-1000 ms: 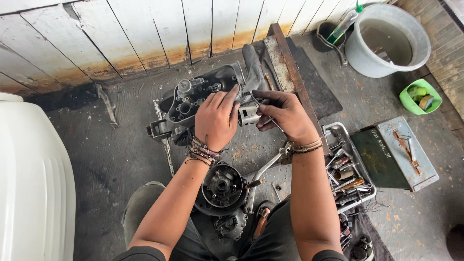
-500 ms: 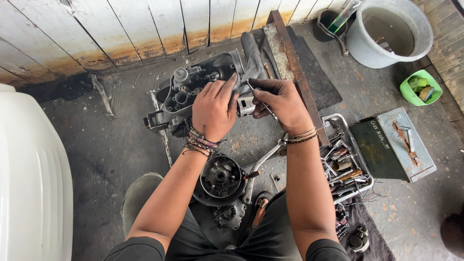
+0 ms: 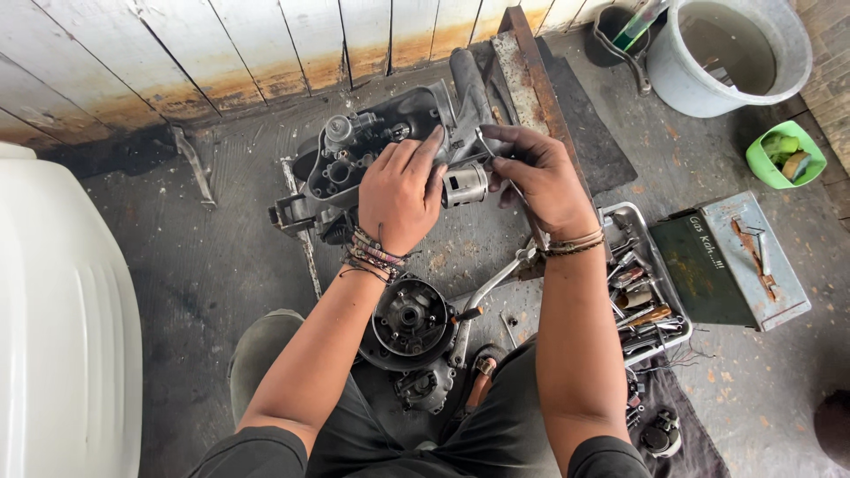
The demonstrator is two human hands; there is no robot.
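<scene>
Cylindrical metal motor part [image 3: 465, 183], silver, small, held above the concrete floor [image 3: 221, 265] at frame centre, just in front of a dark engine casing [image 3: 372, 146].

Left hand [image 3: 403, 195]: palm down, fingers together and curled, fingertips closed on the cylinder's left end; beaded bracelets on the wrist.

Right hand [image 3: 540, 177]: fingers pinched on the cylinder's right end, thumb beneath; cord bracelets on the wrist.

Engine casing: lies at 11 o'clock from the cylinder, partly hidden by the left hand.

Round engine cover [image 3: 409, 320]: dark, at 6 o'clock, between the forearms, touching a bent silver lever [image 3: 482, 296].

Metal tray [image 3: 651, 292] of hand tools: at 4 o'clock, just beside the right forearm.

Green metal box [image 3: 730, 261]: at 3 o'clock, beside the tray, lid shut, tool lying on top.

Grey bucket [image 3: 735, 53]: at 1 o'clock, well apart.

Green bowl [image 3: 784, 155]: at 2 o'clock, near the bucket.

Rusty metal bar [image 3: 531, 80]: at 12 o'clock, on a dark mat.

White moulded body panel [image 3: 62, 319]: at 9 o'clock, filling the left edge.

Plank wall [image 3: 177, 53]: white, stained, along the top.
</scene>
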